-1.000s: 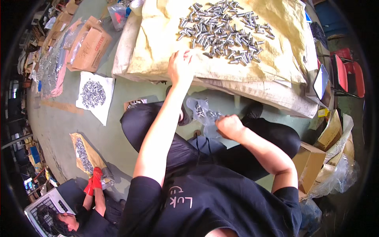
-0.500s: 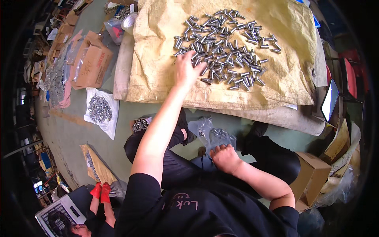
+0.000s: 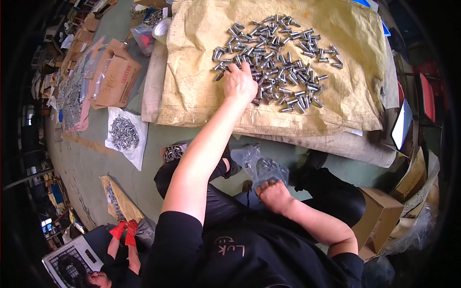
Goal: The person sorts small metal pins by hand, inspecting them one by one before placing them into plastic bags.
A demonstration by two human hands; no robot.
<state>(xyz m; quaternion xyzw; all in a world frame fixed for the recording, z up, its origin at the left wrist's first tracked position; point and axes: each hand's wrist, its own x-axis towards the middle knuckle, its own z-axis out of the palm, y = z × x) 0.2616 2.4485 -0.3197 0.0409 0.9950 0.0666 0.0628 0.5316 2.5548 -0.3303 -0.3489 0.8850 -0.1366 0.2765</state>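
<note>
Bolts (image 3: 283, 54) in loose pile on yellow sheet (image 3: 192, 62). Left hand (image 3: 241, 85) at near left edge of pile, fingers half-curled over bolts; impossible to say whether gripping any. Right hand (image 3: 275, 194) low, fingers curled tight on clear plastic bag (image 3: 251, 161), more bolts inside. Cardboard box (image 3: 388, 218) beside right knee (image 3: 349, 204). At left, on floor (image 3: 86, 163), another bolt heap (image 3: 124, 133) on white sheet (image 3: 137, 157); co-worker's red gloves (image 3: 131, 234) by brown sheet (image 3: 127, 205).

Black short-sleeved T-shirt (image 3: 283, 245), pale smiley chest print (image 3: 230, 246), black trousers (image 3: 336, 196)
</note>
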